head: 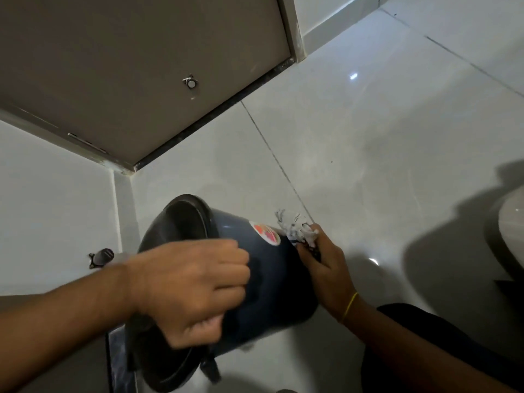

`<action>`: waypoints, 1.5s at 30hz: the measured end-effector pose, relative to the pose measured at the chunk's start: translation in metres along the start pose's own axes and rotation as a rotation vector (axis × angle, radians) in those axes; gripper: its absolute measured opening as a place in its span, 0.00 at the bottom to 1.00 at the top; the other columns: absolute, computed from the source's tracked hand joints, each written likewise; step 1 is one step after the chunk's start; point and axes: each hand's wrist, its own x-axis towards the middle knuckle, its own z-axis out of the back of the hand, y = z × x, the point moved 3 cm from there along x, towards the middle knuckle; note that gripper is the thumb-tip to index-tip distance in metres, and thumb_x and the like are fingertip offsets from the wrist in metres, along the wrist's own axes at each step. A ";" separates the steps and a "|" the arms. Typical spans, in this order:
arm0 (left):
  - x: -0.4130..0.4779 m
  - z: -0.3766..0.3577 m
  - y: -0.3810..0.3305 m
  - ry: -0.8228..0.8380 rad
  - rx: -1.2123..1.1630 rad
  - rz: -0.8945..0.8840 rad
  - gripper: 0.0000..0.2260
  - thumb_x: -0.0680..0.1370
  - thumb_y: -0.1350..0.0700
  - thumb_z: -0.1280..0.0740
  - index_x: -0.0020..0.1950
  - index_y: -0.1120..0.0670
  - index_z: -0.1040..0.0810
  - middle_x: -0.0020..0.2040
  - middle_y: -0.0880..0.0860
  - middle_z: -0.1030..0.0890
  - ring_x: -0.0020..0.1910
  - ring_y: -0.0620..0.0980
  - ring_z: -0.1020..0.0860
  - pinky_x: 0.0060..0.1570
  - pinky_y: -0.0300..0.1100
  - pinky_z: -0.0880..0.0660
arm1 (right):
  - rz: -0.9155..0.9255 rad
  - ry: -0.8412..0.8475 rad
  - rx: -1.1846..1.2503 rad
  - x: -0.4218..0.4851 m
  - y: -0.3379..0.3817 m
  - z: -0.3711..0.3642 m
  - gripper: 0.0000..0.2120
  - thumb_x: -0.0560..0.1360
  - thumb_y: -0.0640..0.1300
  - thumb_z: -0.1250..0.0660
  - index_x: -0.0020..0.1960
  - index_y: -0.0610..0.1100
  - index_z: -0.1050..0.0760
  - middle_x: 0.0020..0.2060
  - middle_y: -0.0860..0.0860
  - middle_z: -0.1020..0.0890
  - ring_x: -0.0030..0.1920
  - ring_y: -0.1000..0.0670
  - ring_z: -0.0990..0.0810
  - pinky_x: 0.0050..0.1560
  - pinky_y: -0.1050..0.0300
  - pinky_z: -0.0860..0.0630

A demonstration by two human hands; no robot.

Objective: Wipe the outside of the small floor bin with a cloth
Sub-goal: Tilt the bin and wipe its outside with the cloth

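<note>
Sideways bin, left hand gripping, right hand pressing cloth (crumpled)

left hand grips the tipped dark blue bin while right hand presses a white cloth on its side

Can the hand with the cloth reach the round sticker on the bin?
Probably yes. The right hand presses its crumpled white cloth on the tilted dark blue plastic bin, right beside the round red-and-white sticker, with nothing between them.
</note>
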 end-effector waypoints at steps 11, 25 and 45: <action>-0.043 -0.021 -0.038 -0.267 -0.076 0.945 0.22 0.66 0.44 0.25 0.54 0.39 0.32 0.86 0.45 0.41 0.86 0.56 0.42 0.71 0.77 0.35 | 0.098 0.027 0.014 -0.035 0.021 -0.004 0.09 0.80 0.39 0.34 0.58 0.43 0.18 0.51 0.51 0.13 0.55 0.48 0.14 0.56 0.47 0.17; -0.104 -0.013 -0.012 -0.094 -0.149 0.660 0.26 0.81 0.38 0.34 0.78 0.44 0.30 0.87 0.53 0.40 0.87 0.61 0.44 0.80 0.62 0.38 | 0.063 0.129 0.073 -0.052 0.022 -0.029 0.13 0.82 0.39 0.36 0.65 0.43 0.20 0.57 0.50 0.13 0.59 0.49 0.14 0.60 0.42 0.18; -0.193 -0.084 -0.062 -0.345 -0.084 0.493 0.17 0.83 0.45 0.30 0.72 0.39 0.25 0.82 0.48 0.32 0.82 0.61 0.34 0.83 0.58 0.39 | -0.054 0.393 -0.031 -0.072 0.065 -0.115 0.25 0.82 0.48 0.38 0.78 0.54 0.33 0.70 0.58 0.21 0.72 0.57 0.24 0.74 0.66 0.33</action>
